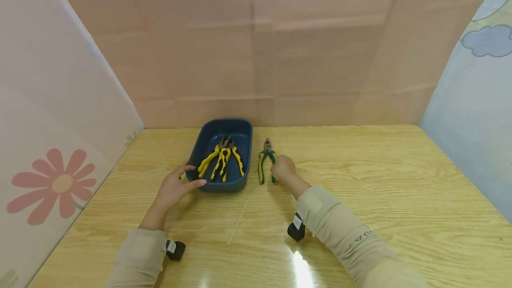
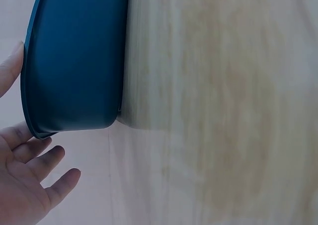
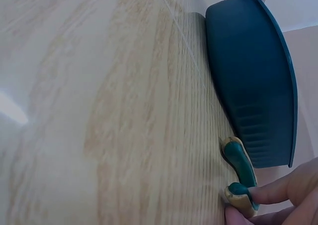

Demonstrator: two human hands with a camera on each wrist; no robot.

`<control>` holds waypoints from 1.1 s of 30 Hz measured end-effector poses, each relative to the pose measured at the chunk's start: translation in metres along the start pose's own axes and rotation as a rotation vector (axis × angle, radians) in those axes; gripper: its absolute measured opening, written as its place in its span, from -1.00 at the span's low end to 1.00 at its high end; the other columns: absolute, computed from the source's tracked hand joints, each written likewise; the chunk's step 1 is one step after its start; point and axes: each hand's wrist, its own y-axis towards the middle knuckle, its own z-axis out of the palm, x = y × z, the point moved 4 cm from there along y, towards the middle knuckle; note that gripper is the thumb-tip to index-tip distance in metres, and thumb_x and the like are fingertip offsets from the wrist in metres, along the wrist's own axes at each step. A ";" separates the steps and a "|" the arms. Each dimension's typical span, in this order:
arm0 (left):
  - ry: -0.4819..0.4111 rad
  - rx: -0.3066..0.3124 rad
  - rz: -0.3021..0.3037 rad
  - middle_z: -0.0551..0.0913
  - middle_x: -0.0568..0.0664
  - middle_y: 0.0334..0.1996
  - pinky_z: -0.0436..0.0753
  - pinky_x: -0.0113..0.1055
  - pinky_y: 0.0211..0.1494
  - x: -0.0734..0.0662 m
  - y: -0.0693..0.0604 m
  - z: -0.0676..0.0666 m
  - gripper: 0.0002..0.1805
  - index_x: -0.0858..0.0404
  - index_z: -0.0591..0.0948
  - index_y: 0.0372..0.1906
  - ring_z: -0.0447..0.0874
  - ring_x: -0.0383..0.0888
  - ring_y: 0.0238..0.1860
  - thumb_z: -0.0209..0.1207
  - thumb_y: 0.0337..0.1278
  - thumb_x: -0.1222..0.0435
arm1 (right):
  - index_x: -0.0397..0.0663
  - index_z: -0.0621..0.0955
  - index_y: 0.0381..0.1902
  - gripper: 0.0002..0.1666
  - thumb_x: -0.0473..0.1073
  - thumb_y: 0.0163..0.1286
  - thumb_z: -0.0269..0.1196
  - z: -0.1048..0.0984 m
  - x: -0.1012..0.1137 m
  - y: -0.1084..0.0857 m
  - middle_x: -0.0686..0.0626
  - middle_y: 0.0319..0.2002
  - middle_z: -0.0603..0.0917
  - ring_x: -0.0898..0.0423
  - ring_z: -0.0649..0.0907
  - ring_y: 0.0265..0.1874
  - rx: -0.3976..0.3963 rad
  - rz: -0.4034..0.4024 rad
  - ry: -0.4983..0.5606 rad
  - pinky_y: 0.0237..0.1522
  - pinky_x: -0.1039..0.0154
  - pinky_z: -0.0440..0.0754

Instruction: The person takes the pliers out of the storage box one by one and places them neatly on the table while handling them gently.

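Note:
A deep blue plastic bin (image 1: pixel 224 187) stands on the table. Inside it lie several pliers with yellow-and-black handles (image 1: pixel 208 161), their heads crossing. My left hand (image 1: pixel 174 189) holds the bin's near left corner, thumb on the front rim and fingers at the left side; the other fingers are spread in the left wrist view. To the right of the bin, green-and-yellow-handled pliers (image 1: pixel 262 166) lie on the table, heads pointing away and handles apart. My right hand (image 1: pixel 283 169) pinches their right handle between thumb and fingers, also seen on the green handle (image 3: pixel 239 189) in the right wrist view.
The wood-grain table (image 1: pixel 392 190) reaches back to a brown-pink covered panel (image 1: pixel 320 70). Printed side panels stand left and right, one with a pink flower (image 1: pixel 62 183). A small dark wrist camera (image 1: pixel 296 231) hangs beneath the right sleeve, another (image 1: pixel 176 250) by the left cuff.

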 end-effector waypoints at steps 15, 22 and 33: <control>-0.001 -0.004 -0.009 -0.05 0.02 0.32 0.21 0.13 0.07 0.000 0.001 0.001 -0.09 0.30 0.29 0.15 -0.04 0.20 0.23 0.18 -0.31 -0.20 | -0.52 0.40 -0.09 -0.58 -0.32 0.13 0.17 0.001 -0.006 -0.004 -0.31 -0.22 0.51 0.24 0.32 -0.82 -0.086 -0.029 0.265 -0.75 0.47 0.30; 0.047 -0.012 0.014 -0.03 0.10 0.30 0.26 0.12 0.04 -0.001 0.003 0.000 -0.13 0.33 0.31 0.13 0.05 0.28 0.17 0.17 -0.25 -0.18 | -0.47 0.41 -0.05 -0.57 -0.28 0.16 0.16 -0.002 -0.007 -0.006 -0.32 -0.14 0.50 0.01 0.56 -0.38 -0.143 -0.038 0.349 -0.41 0.29 0.54; 0.042 -0.014 0.006 -0.03 0.11 0.30 0.28 0.11 0.03 0.000 0.002 0.000 -0.14 0.32 0.31 0.14 0.08 0.31 0.15 0.17 -0.24 -0.17 | -0.42 0.47 -0.15 -0.69 -0.30 0.18 0.14 -0.002 -0.002 -0.010 -0.26 -0.23 0.53 -0.09 0.57 -0.29 -0.137 -0.034 0.485 -0.35 0.25 0.56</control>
